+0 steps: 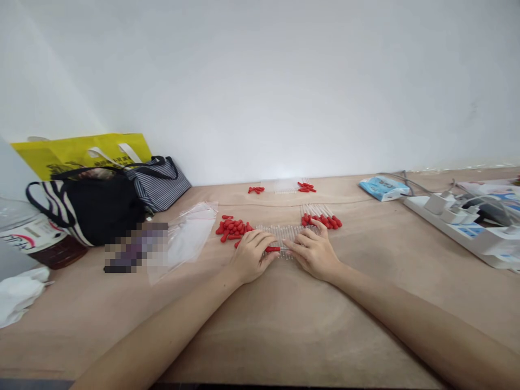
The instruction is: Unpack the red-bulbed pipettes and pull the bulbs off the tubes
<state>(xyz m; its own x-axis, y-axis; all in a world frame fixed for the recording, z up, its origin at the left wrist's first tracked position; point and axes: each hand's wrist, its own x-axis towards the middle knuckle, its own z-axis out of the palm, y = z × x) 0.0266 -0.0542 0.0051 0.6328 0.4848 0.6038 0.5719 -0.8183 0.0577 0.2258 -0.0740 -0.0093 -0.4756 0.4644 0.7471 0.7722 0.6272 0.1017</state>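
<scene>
My left hand [252,253] pinches a small red rubber cap [272,249] at its fingertips. My right hand [313,252] pinches a thin clear tube [286,249] that meets the cap between the two hands. Both hands rest on the wooden table [284,319] over a row of clear tubes [284,233]. A loose pile of red caps [232,227] lies just beyond the left hand. Tubes fitted with red caps [323,218] lie in a row beyond the right hand.
More capped tubes [305,187] and loose caps [255,189] lie near the wall. A clear plastic bag [187,238], striped bags [122,197], a yellow bag [81,151] and a bottle [28,233] stand left. A power strip [459,225] and a blue packet [384,188] sit right.
</scene>
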